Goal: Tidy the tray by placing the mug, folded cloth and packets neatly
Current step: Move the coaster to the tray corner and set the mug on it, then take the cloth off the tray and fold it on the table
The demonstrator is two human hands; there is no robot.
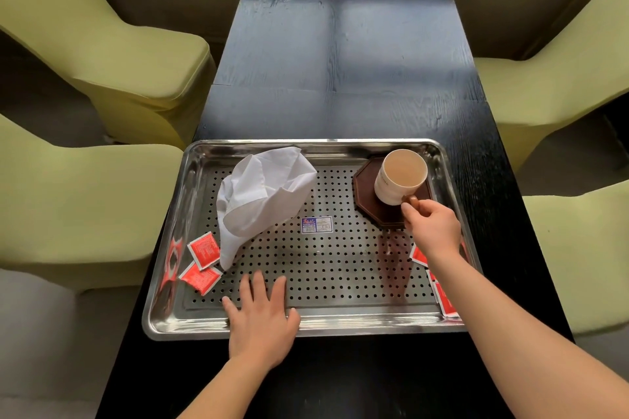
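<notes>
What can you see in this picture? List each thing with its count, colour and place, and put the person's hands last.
tray: one, silver steel with a perforated floor, near end of the table
cloth: one, white, crumpled, left part of the tray
mug: one, white with a brown handle, pale brown inside, on the coaster
coaster: one, dark brown, tray's far right corner
packets: red, two near left; at least two near right, partly hidden by the forearm
label: one, blue and white, mid tray
table: one, black
chairs: four, yellow-green covers, two each side
left hand: flat on the tray's near rim
right hand: pinches the mug's handle
</notes>
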